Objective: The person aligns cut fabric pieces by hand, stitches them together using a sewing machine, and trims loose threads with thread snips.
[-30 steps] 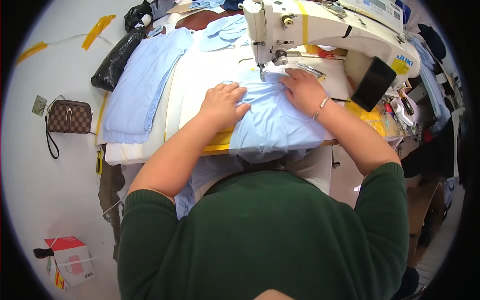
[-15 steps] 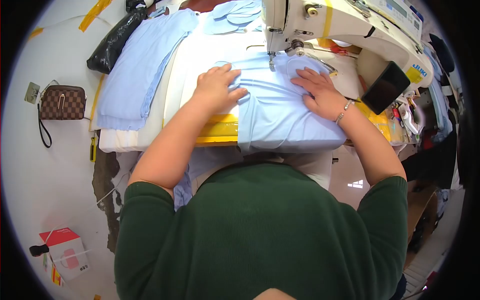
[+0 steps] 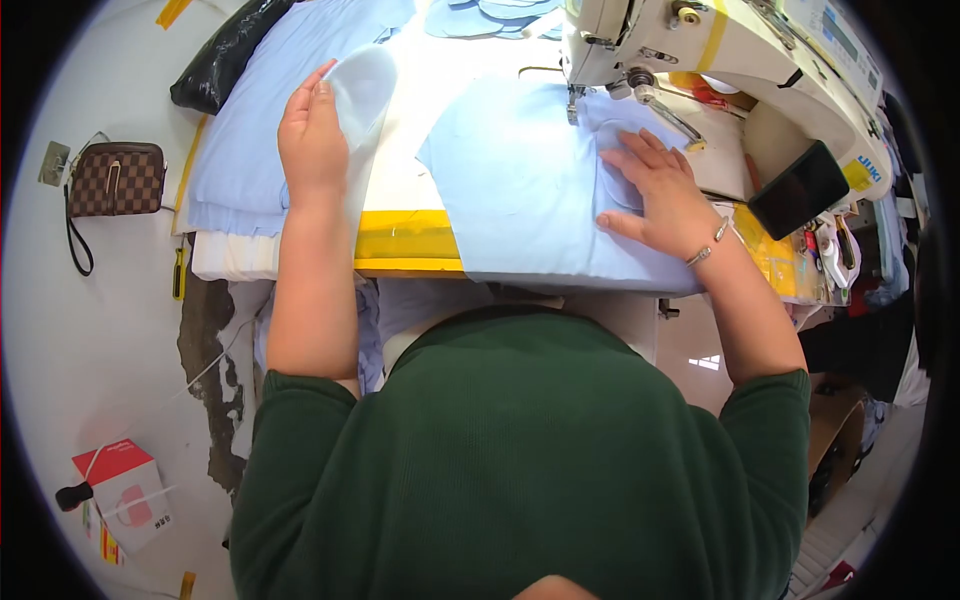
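My left hand point(image 3: 315, 135) is raised at the left of the table, its fingers closed on the edge of a thin rounded pale blue piece point(image 3: 365, 85). My right hand point(image 3: 660, 190) lies with fingers spread on the light blue fabric point(image 3: 515, 190), over a rounded piece point(image 3: 617, 160) on it. The fabric is spread under the needle area of the white sewing machine point(image 3: 600, 45) and hangs over the table's front edge. The presser foot point(image 3: 573, 105) is just beyond my right fingertips, to the left.
Stacked blue fabric point(image 3: 240, 165) and a black plastic bag point(image 3: 230, 65) lie at the left. Rounded blue pieces point(image 3: 490, 18) are at the back. A dark phone point(image 3: 798, 190) stands at the right. Yellow tape point(image 3: 405, 240) covers part of the table edge.
My left hand has left the main fabric, moved left and up, and taken hold of the rounded piece. The main fabric lies flatter, with its left edge farther left. My right hand stays on it.
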### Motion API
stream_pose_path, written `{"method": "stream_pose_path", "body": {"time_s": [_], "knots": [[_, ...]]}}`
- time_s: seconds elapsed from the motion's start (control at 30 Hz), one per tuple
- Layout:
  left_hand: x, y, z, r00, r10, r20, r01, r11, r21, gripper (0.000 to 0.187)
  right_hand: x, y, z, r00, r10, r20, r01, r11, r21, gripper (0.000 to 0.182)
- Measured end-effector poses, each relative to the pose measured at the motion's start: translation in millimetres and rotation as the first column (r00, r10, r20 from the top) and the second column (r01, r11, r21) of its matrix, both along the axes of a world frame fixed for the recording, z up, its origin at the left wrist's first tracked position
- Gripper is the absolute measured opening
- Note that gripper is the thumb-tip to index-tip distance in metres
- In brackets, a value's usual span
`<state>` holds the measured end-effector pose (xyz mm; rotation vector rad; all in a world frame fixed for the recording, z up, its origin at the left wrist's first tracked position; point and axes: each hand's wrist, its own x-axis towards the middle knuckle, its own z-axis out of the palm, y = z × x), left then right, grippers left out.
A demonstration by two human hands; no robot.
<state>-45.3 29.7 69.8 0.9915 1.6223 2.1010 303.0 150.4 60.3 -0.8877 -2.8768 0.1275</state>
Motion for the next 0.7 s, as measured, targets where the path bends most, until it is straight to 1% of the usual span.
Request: {"method": "stream_pose_path", "body": {"time_s": [0.03, 0.07, 0.1, 0.13, 0.17, 0.2, 0.27, 0.3, 0.37, 0.4, 0.43, 0.47, 0.5, 0.53, 0.57, 0.6, 0.63, 0.67, 0.7], "knots": [[12, -9, 6, 0.989, 0.043, -0.141, -0.046, 0.999, -0.017, 0.031, -4, -2, -2, 1.0, 0.004, 0.002, -0.004, 1.0, -0.003, 0.066], [22, -14, 10, 0.956, 0.081, -0.28, -0.093, 0.995, -0.028, 0.032, -8, -4, -5, 0.995, 0.058, -0.082, -0.059, 0.998, -0.012, 0.061], [29, -17, 10, 0.957, 0.081, -0.278, -0.094, 0.995, -0.032, 0.032, -12, -6, -8, 0.98, 0.108, -0.167, -0.113, 0.993, -0.018, 0.057], [34, -20, 10, 0.986, 0.023, -0.164, -0.017, 0.999, 0.038, 0.032, -14, -10, -9, 0.981, 0.107, -0.163, -0.113, 0.993, -0.025, 0.057], [38, -21, 9, 0.998, -0.045, -0.051, 0.05, 0.992, 0.116, 0.031, -16, -14, -9, 0.964, 0.137, -0.226, -0.149, 0.988, -0.034, 0.052], [39, -22, 9, 0.998, -0.046, -0.046, 0.051, 0.992, 0.114, 0.031, -17, -17, -8, 0.943, 0.165, -0.288, -0.184, 0.982, -0.04, 0.047], [40, -24, 8, 0.985, -0.074, 0.155, 0.045, 0.981, 0.188, 0.032, -17, -26, -5, 0.943, 0.153, -0.296, -0.175, 0.983, -0.051, 0.045], [39, -25, 8, 0.985, -0.073, 0.158, 0.042, 0.981, 0.187, 0.032, -17, -29, -4, 0.94, 0.141, -0.309, -0.168, 0.984, -0.062, 0.043], [34, -28, 7, 0.995, 0.058, 0.077, -0.075, 0.966, 0.246, 0.032, -19, -31, -6, 0.937, 0.134, -0.324, -0.172, 0.981, -0.094, 0.042], [30, -28, 5, 0.995, 0.059, 0.078, -0.076, 0.967, 0.244, 0.032, -20, -32, -7, 0.932, 0.126, -0.339, -0.177, 0.976, -0.124, 0.042], [25, -29, -2, 0.984, 0.125, -0.127, -0.101, 0.978, 0.181, 0.031, -24, -34, -9, 0.933, 0.127, -0.337, -0.178, 0.976, -0.127, 0.042], [22, -31, -9, 0.929, 0.171, -0.329, -0.137, 0.983, 0.124, 0.03, -32, -37, -11, 0.915, 0.136, -0.38, -0.197, 0.972, -0.127, 0.042], [23, -32, -16, 0.928, 0.175, -0.329, -0.141, 0.982, 0.124, 0.03, -41, -40, -14, 0.894, 0.147, -0.424, -0.218, 0.968, -0.124, 0.041], [27, -33, -24, 0.93, 0.059, -0.362, -0.079, 0.996, -0.041, 0.029, -49, -43, -16, 0.893, 0.153, -0.424, -0.224, 0.967, -0.124, 0.041], [29, -33, -33, 0.924, -0.059, -0.378, -0.022, 0.978, -0.206, 0.028, -58, -46, -19, 0.887, 0.175, -0.427, -0.233, 0.969, -0.088, 0.041], [28, -32, -45, 0.904, -0.111, -0.412, -0.001, 0.965, -0.263, 0.025, -67, -49, -19, 0.881, 0.196, -0.43, -0.241, 0.969, -0.051, 0.041], [25, -31, -54, 0.815, -0.176, -0.553, -0.033, 0.937, -0.347, 0.025, -74, -52, -19, 0.868, 0.226, -0.442, -0.235, 0.971, 0.034, 0.032], [22, -31, -59, 0.703, -0.249, -0.666, -0.078, 0.904, -0.421, 0.025, -80, -54, -19, 0.867, 0.231, -0.442, -0.24, 0.97, 0.035, 0.032], [24, -32, -58, 0.706, -0.244, -0.665, -0.083, 0.904, -0.42, 0.025, -85, -54, -19, 0.895, 0.215, -0.392, -0.242, 0.97, -0.021, 0.024]]}}
